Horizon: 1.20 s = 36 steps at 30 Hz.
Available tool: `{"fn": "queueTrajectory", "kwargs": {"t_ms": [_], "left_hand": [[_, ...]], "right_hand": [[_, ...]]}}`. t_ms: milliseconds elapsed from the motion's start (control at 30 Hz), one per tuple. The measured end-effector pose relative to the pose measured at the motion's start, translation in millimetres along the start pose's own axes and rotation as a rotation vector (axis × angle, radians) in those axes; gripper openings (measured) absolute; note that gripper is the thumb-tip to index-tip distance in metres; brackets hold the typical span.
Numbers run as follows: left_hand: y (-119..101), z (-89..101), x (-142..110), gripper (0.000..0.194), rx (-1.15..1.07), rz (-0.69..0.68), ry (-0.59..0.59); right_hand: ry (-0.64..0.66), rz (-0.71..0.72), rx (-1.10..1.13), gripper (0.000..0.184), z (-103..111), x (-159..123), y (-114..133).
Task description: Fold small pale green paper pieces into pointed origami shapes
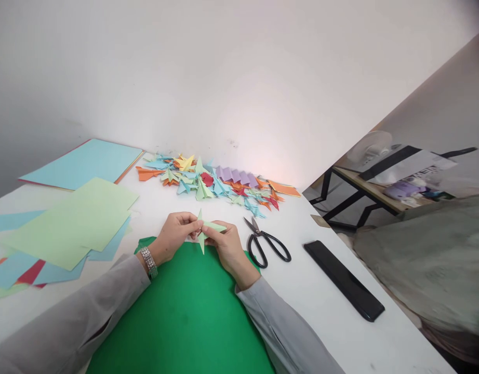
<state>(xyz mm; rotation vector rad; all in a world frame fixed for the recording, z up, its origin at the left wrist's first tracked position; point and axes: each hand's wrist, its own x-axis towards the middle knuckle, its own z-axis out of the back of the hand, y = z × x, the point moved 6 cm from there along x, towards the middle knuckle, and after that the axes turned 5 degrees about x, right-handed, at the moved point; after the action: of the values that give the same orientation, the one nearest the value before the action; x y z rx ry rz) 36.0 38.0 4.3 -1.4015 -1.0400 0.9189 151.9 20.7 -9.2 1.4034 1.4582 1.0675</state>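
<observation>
Green cloth [181,317] fills the near middle of the head view, with two grey sleeves [78,314] reaching in over the white table [317,317]. Both hands grasp one pale green folded-paper piece [201,242], pointed like a star, above the cloth's far edge: the left hand [173,235] pinches its middle between thumb and finger, and the right hand [228,248] grips its right arm. A metal watch [148,261] circles the left wrist.

To the right lie black-handled scissors [257,234], blades parted, and beyond them, nearer the right edge, a long black case [344,280]; its contents cannot be told. Left are loose sheets, a pale green one [74,223] on top, and farther back a stack of paper topped in blue [87,163]. Folded paper pieces [203,192] in many colours heap along the far edge. Far right, a purple packet [403,190] sits on another table [364,187].
</observation>
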Motion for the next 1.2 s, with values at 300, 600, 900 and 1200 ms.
{"fn": "queueTrajectory", "kwargs": {"t_ms": [300,600,900,1200], "left_hand": [[-0.4,-0.3,-0.1,0.026,-0.001,-0.018,-0.018],[-6.4,0.4,-0.8,0.025,0.068,-0.044,-0.036],[-4.6,3.0,0.2,0.028,0.037,-0.007,-0.051],[0.0,3.7,2.1,0.028,0.028,-0.012,-0.024]], "right_hand": [[0.016,-0.019,0.063,0.022,-0.8,0.8,-1.0],[0.015,-0.004,0.015,0.029,-4.2,0.1,-0.9],[0.05,0.013,-0.101,0.018,-2.3,-1.1,1.5],[0.02,0.003,-0.079,0.015,-3.1,-1.7,2.4]]}}
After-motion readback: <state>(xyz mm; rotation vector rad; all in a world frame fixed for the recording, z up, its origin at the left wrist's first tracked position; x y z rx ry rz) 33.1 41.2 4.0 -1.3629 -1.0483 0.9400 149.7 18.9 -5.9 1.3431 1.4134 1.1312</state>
